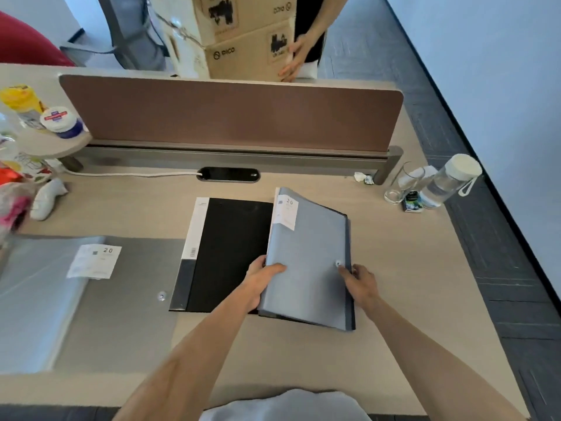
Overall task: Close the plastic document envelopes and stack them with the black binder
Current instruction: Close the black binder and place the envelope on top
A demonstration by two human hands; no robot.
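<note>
A black binder [230,253] with a white spine label lies flat mid-desk. Just right of it, a grey-blue plastic document envelope [309,256] with a "20" sticker is folded shut and overlaps the binder's right edge. My left hand [261,278] grips the envelope's left edge, thumb on top. My right hand [359,282] holds its right edge, with fingers beside the snap button [338,263]. A second grey envelope [91,299] with a "20" sticker lies open and flat at the left, its snap [161,296] showing.
A brown divider screen [230,113] runs across the back of the desk. A water bottle [449,180] and a glass [403,183] stand at the right. Jars and wrappers crowd the far left [57,120]. Another person's hand [296,59] holds cardboard boxes [246,50] behind the divider.
</note>
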